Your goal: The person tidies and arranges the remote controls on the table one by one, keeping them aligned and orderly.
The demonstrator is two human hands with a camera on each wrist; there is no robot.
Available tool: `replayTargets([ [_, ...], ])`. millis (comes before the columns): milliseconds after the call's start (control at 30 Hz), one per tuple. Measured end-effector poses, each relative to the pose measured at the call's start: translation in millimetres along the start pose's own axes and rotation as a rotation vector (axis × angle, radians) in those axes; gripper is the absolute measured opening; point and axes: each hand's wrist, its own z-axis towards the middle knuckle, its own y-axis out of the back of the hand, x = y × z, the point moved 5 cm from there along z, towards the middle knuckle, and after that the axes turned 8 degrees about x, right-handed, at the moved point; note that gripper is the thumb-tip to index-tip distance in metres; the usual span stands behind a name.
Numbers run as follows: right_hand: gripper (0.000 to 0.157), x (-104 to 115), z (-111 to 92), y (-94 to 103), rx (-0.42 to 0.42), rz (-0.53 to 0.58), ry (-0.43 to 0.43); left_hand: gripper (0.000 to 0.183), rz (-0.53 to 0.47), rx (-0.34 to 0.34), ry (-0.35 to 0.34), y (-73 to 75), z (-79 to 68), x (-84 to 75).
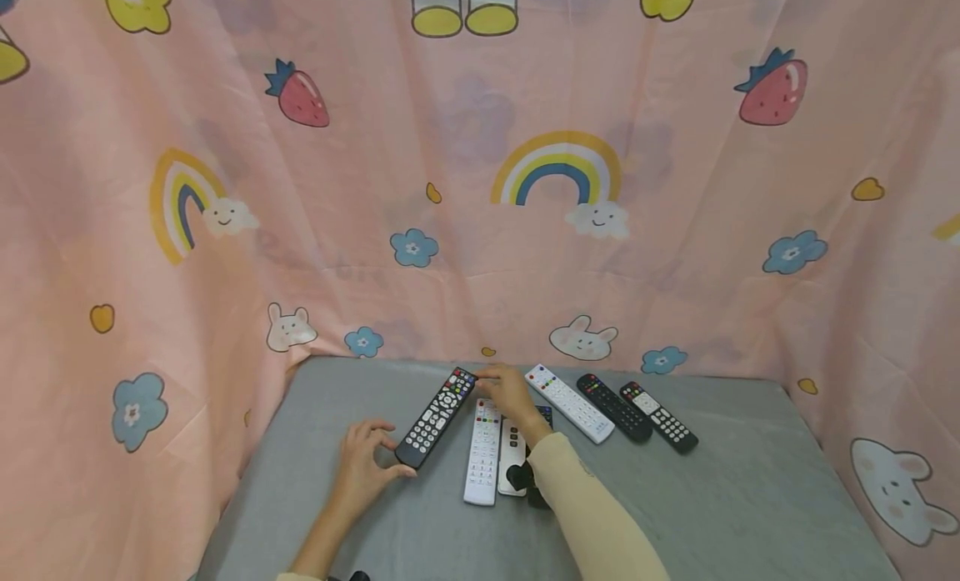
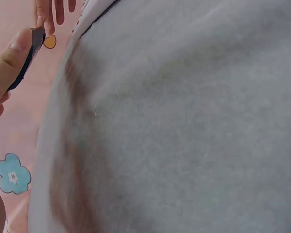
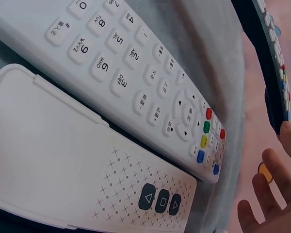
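Note:
A black remote control (image 1: 436, 418) with white keys is held aslant between both hands, above the grey cloth. My left hand (image 1: 363, 464) pinches its lower end, the thumb on one side and fingers on the other; in the left wrist view the thumb (image 2: 12, 60) presses against it. At the upper end, my right hand (image 1: 507, 393) touches the remote with a fingertip; its other fingers (image 3: 266, 199) are spread apart in the right wrist view. Below the right hand lie a white remote (image 1: 482, 452) and a second white remote (image 3: 87, 155) with a few dark keys.
Partly hidden by the right arm lies a dark remote (image 1: 545, 413). To the right, a white remote (image 1: 570, 403), a black remote (image 1: 614, 408) and another black remote (image 1: 659, 418) lie slanted. Behind the grey surface (image 1: 720, 514) hangs a pink patterned curtain (image 1: 465, 306).

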Motion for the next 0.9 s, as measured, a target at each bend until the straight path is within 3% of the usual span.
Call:
replayTargets([
  [467,0.025,-3,-3,0.4,-0.017,-0.016,0.007,0.050,-0.006,-0.063,-0.046,-2.9,-5.5,-7.0],
  [900,0.024,-5,-3,-2.6,-0.015,-0.059,0.010,0.048,-0.005,-0.068,-0.046,-10.6,-15.1,-9.4],
])
